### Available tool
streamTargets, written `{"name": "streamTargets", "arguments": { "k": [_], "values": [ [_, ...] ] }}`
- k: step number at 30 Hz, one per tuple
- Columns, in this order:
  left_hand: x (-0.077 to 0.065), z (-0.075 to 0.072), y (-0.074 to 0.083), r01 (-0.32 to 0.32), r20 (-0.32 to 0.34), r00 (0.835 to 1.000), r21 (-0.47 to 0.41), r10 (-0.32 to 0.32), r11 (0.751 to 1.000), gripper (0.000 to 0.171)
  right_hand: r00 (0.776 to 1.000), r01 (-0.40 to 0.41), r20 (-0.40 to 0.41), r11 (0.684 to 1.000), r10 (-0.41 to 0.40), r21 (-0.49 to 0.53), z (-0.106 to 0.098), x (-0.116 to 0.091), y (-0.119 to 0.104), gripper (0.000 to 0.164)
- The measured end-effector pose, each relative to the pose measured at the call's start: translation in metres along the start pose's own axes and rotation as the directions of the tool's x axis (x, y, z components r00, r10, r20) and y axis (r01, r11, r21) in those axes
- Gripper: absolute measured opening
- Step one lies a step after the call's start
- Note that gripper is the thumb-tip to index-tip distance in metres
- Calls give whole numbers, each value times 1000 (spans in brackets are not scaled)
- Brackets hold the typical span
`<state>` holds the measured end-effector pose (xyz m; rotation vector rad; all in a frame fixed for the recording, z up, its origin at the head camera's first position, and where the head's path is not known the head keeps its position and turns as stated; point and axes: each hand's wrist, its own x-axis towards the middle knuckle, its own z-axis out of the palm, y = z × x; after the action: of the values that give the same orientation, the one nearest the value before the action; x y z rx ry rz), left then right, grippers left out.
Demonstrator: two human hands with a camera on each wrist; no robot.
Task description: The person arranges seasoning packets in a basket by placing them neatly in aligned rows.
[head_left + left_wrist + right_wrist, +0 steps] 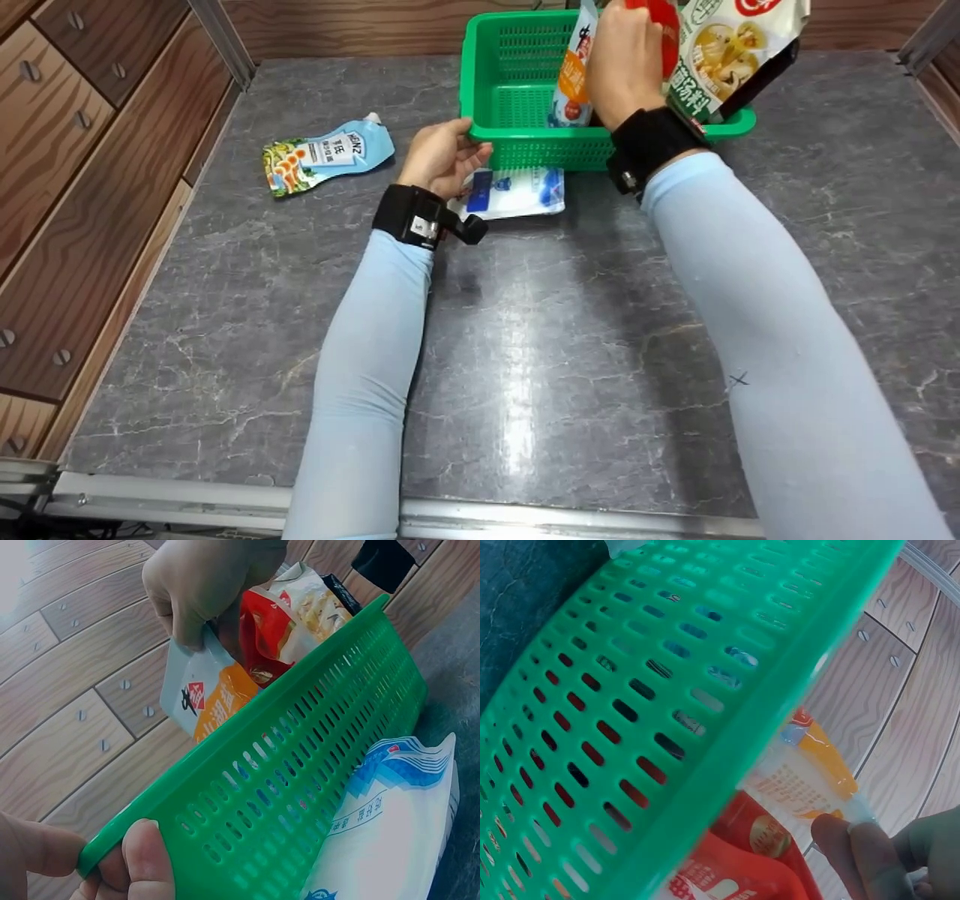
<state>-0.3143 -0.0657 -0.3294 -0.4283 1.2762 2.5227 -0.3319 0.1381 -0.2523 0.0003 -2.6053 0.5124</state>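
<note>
Basket (pixel 544 156), head view: left hand (pixel 444 159) pinching its corner; right hand (pixel 628 66) curled over pouch (pixel 574 84) standing inside; I'd brace the basket and keep the pouch upright; Heinz (pixel 330 154), only here. Left wrist: right fingers pinching the pouch's top, hidden overhead. Right wrist: red packet (pixel 776 871) beside the pouch, left hand absent.

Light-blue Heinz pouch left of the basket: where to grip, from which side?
Likely from above, pinching the pouch across its long edges at the middle: it lies flat on the tabletop, looks slightly narrower there, and the white cap offers only a small hold.
</note>
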Motion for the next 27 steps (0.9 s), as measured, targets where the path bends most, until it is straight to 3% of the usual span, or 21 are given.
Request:
{"name": "streamTargets", "arguments": {
  "k": [7, 15, 21, 27],
  "values": [
    [-1, 0, 1, 3, -6, 1000, -9, -3, 1000, 17, 999, 23, 39, 1000, -22, -14, -3, -8, 0, 39],
    [0, 0, 3, 6, -17, 1000, 1, -6, 1000, 17, 985, 12, 175, 1000, -12, 5, -5, -9, 1, 40],
    [0, 1, 2, 12, -19, 1000, 1, -12, 1000, 18, 990, 54, 130, 998, -52, -12, 3, -10, 2, 30],
    [-2, 1, 1, -3, -2, 1000, 21, 3, 1000, 33, 990, 63, 132, 997, -57, -44, 6, -12, 0, 31]
  ]
}}
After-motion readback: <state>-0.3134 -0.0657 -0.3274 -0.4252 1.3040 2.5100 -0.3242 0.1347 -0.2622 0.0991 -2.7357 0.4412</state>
